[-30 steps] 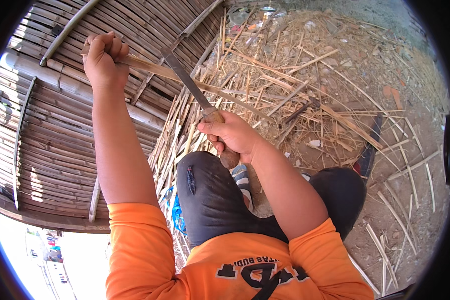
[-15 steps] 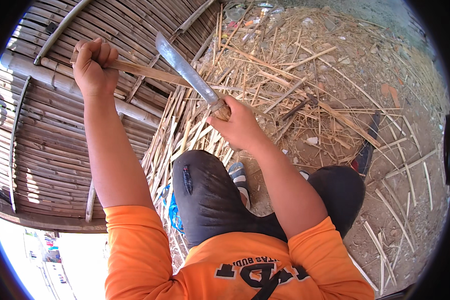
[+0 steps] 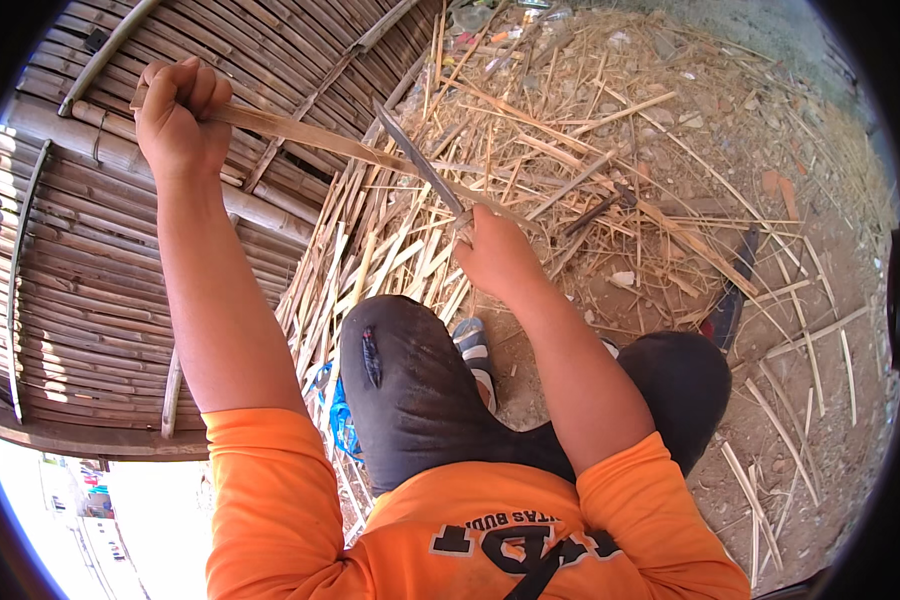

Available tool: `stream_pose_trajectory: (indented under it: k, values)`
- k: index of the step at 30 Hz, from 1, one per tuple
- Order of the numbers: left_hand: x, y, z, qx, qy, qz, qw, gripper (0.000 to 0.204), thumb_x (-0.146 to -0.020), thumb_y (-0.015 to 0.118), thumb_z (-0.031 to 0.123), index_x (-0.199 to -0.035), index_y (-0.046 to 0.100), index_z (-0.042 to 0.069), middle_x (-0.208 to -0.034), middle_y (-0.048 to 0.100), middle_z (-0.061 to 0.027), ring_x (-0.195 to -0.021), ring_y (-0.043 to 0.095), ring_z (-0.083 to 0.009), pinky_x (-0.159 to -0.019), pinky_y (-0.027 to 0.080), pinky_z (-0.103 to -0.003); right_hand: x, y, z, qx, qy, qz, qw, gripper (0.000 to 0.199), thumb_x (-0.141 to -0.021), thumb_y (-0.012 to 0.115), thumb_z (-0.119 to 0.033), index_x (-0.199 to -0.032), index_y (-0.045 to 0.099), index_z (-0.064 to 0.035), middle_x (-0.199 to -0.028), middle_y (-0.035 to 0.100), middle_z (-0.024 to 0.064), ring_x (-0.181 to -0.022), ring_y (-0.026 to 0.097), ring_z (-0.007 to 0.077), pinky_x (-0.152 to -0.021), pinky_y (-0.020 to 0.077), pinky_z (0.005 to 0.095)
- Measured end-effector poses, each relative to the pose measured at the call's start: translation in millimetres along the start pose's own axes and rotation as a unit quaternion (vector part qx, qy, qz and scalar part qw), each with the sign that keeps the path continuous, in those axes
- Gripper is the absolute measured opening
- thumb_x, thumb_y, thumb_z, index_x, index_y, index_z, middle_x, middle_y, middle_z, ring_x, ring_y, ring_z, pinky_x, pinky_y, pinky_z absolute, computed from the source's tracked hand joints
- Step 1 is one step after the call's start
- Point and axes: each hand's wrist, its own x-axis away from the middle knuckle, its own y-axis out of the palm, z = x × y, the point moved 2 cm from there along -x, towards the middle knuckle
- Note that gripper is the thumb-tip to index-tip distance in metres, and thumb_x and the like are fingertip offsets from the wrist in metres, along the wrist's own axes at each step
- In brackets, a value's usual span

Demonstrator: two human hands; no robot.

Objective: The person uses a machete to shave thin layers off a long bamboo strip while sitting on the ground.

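Observation:
My left hand (image 3: 183, 118), raised at the upper left, is closed round one end of a long flat bamboo strip (image 3: 315, 138). The strip slopes down to the right across the middle, its far end passing behind my right hand. In my right hand (image 3: 500, 250) I grip the handle of a machete (image 3: 425, 170). Its blade points up and to the left and crosses the strip, turned nearly edge-on to view. Whether blade and strip touch, I cannot tell.
A slatted bamboo wall (image 3: 110, 270) stands on the left. Split bamboo strips (image 3: 400, 250) lie heaped beyond my knees, with shavings and litter (image 3: 590, 120) over the dirt ground. A dark blade-like tool (image 3: 738, 295) lies right of my knee. A blue plastic bag (image 3: 342, 415) sits by my left leg.
The machete has turned from showing its broad face to nearly edge-on, its tip lower and further right. My right hand has rotated with it. My left hand has shifted slightly up and left.

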Motion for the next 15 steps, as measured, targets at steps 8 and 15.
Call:
stream_pose_trajectory:
  k: [8,15]
  values:
    - [1,-23,4,0.030,-0.012,-0.061,0.998,0.037,-0.083,0.054,-0.005,-0.063,0.031,0.016,-0.058,0.027,0.0041,-0.052,0.023,-0.0105,-0.050,0.023,-0.027,2,-11,-28,-0.009,-0.021,-0.024,0.999,0.035,-0.086,0.065,-0.019,-0.112,0.057,0.0029,-0.094,0.069,0.0254,-0.093,0.067,0.0430,-0.082,0.0536,0.0511]
    - [1,-2,-2,-0.061,0.014,0.094,0.994,0.038,-0.090,0.057,0.007,-0.064,0.031,0.014,-0.059,0.024,0.0030,-0.053,0.021,-0.0109,-0.051,0.021,-0.028,-9,39,53,0.013,0.109,-0.001,0.994,0.037,-0.087,0.065,-0.023,-0.113,0.057,0.0020,-0.093,0.068,0.0262,-0.093,0.067,0.0423,-0.081,0.0529,0.0514]
